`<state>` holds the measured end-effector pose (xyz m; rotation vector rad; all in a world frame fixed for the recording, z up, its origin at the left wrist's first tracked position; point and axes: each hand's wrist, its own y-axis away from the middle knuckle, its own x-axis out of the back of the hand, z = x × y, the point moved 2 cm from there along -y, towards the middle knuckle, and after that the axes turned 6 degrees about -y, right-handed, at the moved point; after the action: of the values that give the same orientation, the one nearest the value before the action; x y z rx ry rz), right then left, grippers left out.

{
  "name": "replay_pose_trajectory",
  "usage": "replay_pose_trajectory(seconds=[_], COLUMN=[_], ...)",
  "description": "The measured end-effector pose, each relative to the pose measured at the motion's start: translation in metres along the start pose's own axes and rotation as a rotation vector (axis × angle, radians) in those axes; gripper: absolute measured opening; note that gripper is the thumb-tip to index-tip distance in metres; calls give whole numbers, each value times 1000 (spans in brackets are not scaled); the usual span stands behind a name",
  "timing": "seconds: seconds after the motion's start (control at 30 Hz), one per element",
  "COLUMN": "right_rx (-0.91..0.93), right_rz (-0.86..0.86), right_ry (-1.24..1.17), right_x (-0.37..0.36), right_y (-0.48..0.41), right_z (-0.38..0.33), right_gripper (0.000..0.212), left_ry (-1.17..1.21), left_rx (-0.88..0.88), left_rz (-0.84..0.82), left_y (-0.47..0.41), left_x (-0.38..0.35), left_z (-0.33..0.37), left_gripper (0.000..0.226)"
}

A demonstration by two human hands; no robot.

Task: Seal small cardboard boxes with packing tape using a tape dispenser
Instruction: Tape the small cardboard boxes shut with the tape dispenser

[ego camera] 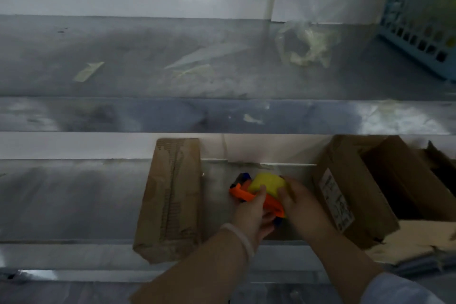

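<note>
Seeing both hands on the tape dispenser (249, 196), orange frame with a yellow tape roll (267, 182) seated in it. It sits low over the metal shelf (74, 200); I can't tell if it touches the surface. Left hand (251, 215) grips the frame from below, thumb laid across the top edge next to the roll, fingers curled under. Right hand (298, 202) is wrapped on the roll's right side, fingers bent around it. White bracelet (239, 237) on the left wrist, just below the dispenser.

Small cardboard box (172, 200) lies just left of the dispenser, long side running away from me, flaps closed, seam facing up. I can't tell from here whether it's taped. Right of the dispenser, close by, a bigger open carton (345, 190) with a white label (336, 201) on its near wall. Flattened cardboard (407, 239) lower right of the dispenser.

Upper shelf (123, 57) above the dispenser: tape scrap (88, 71) far upper left, crumpled clear plastic (303, 44) nearly straight above, blue basket (419, 20) far upper right. Frame is motion-blurred, finer detail not readable
</note>
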<state>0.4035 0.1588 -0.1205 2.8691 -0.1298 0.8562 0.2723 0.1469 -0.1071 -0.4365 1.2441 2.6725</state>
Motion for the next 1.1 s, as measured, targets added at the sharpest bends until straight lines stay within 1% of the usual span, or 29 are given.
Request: replay_pose_trajectory(seconds=[0.07,0.17,0.27,0.3,0.37,0.4,0.43,0.47,0.5,0.57,0.6,0.67,0.73,0.83,0.93,1.0,1.03,1.1], right_rx=[21,76,119,101,-17,-123,-255,-383,-474,-562,-567,-503,-389,-295,-267,-244,-218,-154], right_rz=[1,30,-15,-20,53,79,66,8,-97,-302,-354,-422,-450,-446,-471,-478,-486,-488], right_ry=[4,28,-63,-146,-362,-492,-658,-863,-1074,-1341,-1416,-1514,-1573,-1617,-1606,-1593,-1596,-1515], right_x=[-2,-3,3,6,12,14,14,13,11,8,7,6,7,11,14,17,18,20], right_y=[6,15,28,33,42,45,47,49,52,63,69,76,81,83,85,86,86,86], right_z=[0,-5,-6,-5,-2,0,3,7,8,3,-2,-13,-27,-42,-49,-52,-54,-56], right_gripper=[34,33,26,24,23,27,36,46,52,56,55,54,55,59,58,49,44,35], left_ry=[55,50,-3,-39,-83,-84,-79,-72,-66,-47,-41,-35,-49,-76,-57,-69,-114,-228], left_rx=[-19,-53,-94,-115,-171,-196,-221,-248,-269,-291,-299,-302,-300,-282,-313,-366,-406,-484], left_rz=[6,59,73,61,32,16,-7,-43,-87,-187,-234,-292,-320,-313,-292,-275,-249,-154], left_y=[-14,-22,-13,-7,9,18,28,37,46,61,68,79,86,95,101,107,109,110], left_x=[-5,-7,1,5,12,15,18,20,22,25,26,30,36,41,47,50,53,60], left_z=[-1,-4,-5,-4,-5,-6,-6,-7,-7,-7,-7,-6,-6,-11,-15,-13,-12,-7], left_gripper=[39,31,28,29,29,28,28,30,37,49,51,54,56,56,50,39,34,31])
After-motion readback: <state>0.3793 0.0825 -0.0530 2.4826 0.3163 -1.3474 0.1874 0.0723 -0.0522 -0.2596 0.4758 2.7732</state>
